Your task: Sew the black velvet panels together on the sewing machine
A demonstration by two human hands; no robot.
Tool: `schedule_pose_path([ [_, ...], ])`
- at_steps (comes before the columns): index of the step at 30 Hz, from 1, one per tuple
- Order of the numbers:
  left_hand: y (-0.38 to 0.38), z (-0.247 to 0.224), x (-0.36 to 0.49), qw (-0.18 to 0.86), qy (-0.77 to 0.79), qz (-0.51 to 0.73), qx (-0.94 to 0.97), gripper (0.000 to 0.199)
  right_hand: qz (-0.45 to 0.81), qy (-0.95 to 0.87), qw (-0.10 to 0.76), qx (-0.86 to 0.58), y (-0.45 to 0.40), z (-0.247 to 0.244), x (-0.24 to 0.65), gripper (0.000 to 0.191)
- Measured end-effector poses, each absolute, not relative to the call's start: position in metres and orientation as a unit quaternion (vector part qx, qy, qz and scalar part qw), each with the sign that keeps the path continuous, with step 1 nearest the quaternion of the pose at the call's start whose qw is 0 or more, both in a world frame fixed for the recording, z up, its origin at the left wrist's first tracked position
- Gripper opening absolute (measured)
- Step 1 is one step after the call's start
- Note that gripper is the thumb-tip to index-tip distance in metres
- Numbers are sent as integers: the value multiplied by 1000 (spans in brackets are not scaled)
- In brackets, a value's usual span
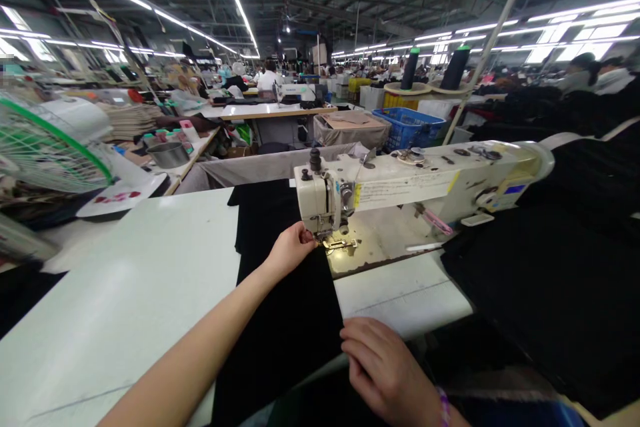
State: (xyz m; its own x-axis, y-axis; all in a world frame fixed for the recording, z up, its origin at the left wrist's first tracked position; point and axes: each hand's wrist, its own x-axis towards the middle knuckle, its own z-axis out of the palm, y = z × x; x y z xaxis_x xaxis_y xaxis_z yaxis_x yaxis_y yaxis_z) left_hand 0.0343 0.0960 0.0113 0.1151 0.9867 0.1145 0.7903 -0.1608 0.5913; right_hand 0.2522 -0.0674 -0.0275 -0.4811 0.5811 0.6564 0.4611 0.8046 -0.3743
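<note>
A white sewing machine stands on the pale worktable, its needle area lit. Black cloth lies flat under and left of the machine head and hangs toward the front edge. Beside the presser foot, my left hand pinches something I cannot make out, at the cloth's right edge. My right hand is nearer to me, its fingertips closed on the right edge of the same black cloth.
A green-rimmed fan stands at the left, near a metal bowl. More black cloth is heaped at the right. Behind the machine are a blue basket and thread cones. Other people sit farther back.
</note>
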Motion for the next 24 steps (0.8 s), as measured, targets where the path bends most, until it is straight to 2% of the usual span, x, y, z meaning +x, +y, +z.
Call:
schedule_pose_path([
  [5,90,17,3,110,618,218,747,36,85,-856,417,-293,-65,-23,252,33],
  [13,113,18,-88,55,695,133,705,60,125,-854,387,-325,-34,-20,243,30],
  [20,100,12,-137,25,732,85,675,71,142,-868,343,-329,2,-19,234,28],
  [24,90,7,-147,1,736,58,674,69,121,-873,325,-342,21,-15,230,26],
])
